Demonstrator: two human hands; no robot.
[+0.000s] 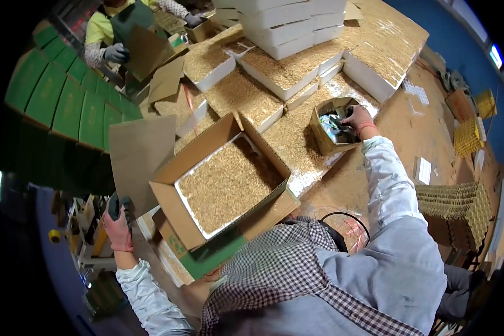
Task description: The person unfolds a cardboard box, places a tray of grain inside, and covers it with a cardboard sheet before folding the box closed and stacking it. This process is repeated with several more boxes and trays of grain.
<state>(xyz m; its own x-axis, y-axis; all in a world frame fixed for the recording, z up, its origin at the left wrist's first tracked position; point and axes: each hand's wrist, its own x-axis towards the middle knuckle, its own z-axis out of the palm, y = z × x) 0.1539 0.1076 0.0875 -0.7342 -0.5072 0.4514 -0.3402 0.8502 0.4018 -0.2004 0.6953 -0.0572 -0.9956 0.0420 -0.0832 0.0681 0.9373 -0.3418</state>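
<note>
My left hand (119, 227), in a pink glove with dark fingertips, is closed on the lower edge of a flat brown cardboard flap (143, 162). Beside it stands an open cardboard box (165, 210); inside lies a white foam tray (186, 203) filled with tan, husk-like flakes (229, 185). On the right, my right hand (359, 120), gloved alike, reaches into a small woven-looking container (323, 137) holding blue, white and green packets (335, 127). Its fingers are bent among them and partly hidden, so what they grip cannot be made out.
White foam trays (297, 45) are stacked at the back, with several flake-filled ones around. Green cartons (67, 101) stand at left. Across the table a co-worker's gloved hand (116, 53) is at a cardboard piece (145, 53). Woven baskets (459, 210) are at right.
</note>
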